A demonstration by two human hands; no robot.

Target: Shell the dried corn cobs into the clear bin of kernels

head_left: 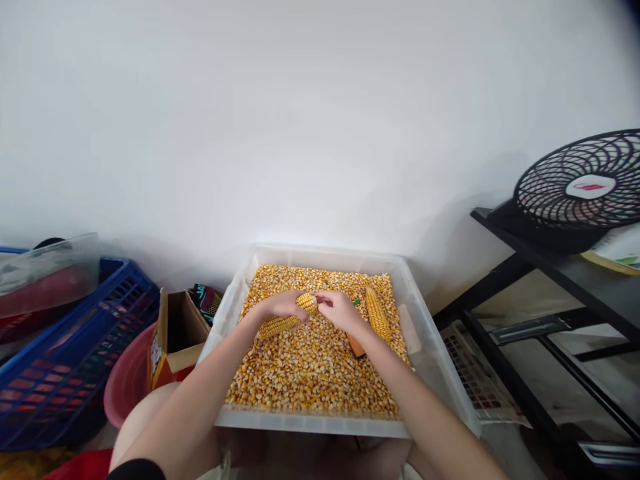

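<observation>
A: Well, start with the biggest thing: the clear plastic bin (434,347) sits in front of you, against the wall, and its floor is covered with loose kernels (310,373). It looks close to your knees. If you lean on the near rim, I judge it could tip and spill.

B: And the cob I'm working on?

A: Your left hand (283,305) is closed around the corn cob (287,319), fingers wrapped over its upper part. It rests low over the kernels, near the middle of the bin, slightly toward the far side. Its long axis runs diagonally: one end points down and to your left, the other up and right toward your right hand (340,309).

B: What is my right hand doing?

A: It meets the cob's upper right end, fingers curled in. I can't tell whether it pinches the cob or a small tool; something green (355,303) peeks out just beyond it.

B: Risks there?

A: Your hands are touching at that end, so a slip could jab your left fingers. Kernels could also fly past the rim toward the cardboard box (177,333). A second cob (377,313) lies just right of your right wrist, pointing away from you; your forearm could nudge it.
</observation>
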